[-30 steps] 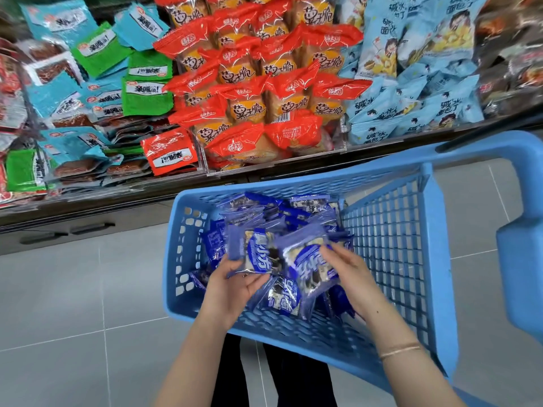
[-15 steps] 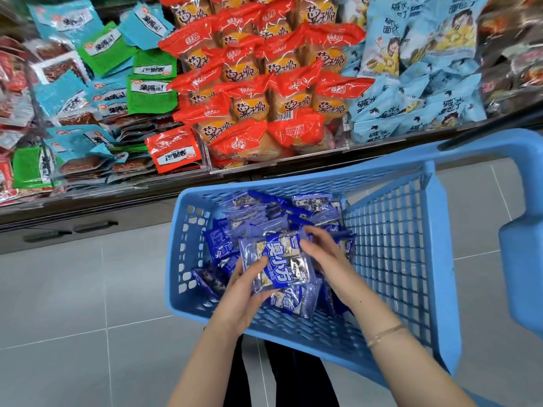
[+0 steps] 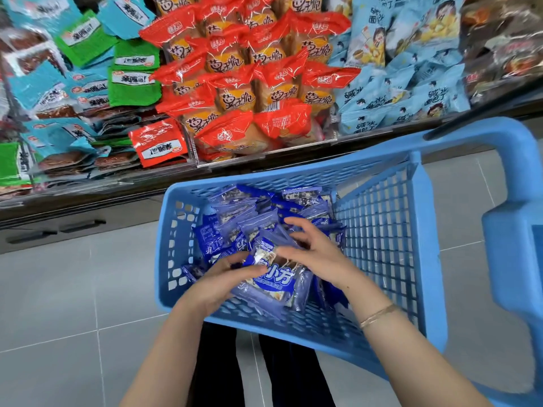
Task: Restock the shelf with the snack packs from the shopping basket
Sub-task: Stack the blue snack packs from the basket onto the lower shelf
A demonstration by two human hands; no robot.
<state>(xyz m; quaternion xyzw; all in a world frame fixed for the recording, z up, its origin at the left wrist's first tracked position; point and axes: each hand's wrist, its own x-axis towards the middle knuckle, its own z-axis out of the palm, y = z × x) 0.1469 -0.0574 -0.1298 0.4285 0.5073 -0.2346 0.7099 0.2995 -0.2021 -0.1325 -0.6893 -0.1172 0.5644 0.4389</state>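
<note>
A blue plastic shopping basket (image 3: pixel 382 230) stands on the floor in front of the shelf (image 3: pixel 264 160). It holds several blue snack packs (image 3: pixel 235 212) in a loose heap. My left hand (image 3: pixel 223 277) grips a stack of these blue packs (image 3: pixel 273 283) at the basket's near side, thumb over the top pack. My right hand (image 3: pixel 314 248) hovers just beyond the stack with fingers spread and lightly curled, over the heap; I cannot see anything held in it.
The shelf carries red-and-orange snack packs (image 3: pixel 249 83) in the middle, light blue bags (image 3: pixel 396 69) to the right, and green, teal and red flat packs (image 3: pixel 97 83) to the left. The basket's tall blue handle (image 3: pixel 511 230) rises at the right. Grey floor tiles (image 3: pixel 73 289) lie at left.
The stack of blue packs has settled into my left hand. My right hand has come off the stack and moved further over the heap, fingers spread.
</note>
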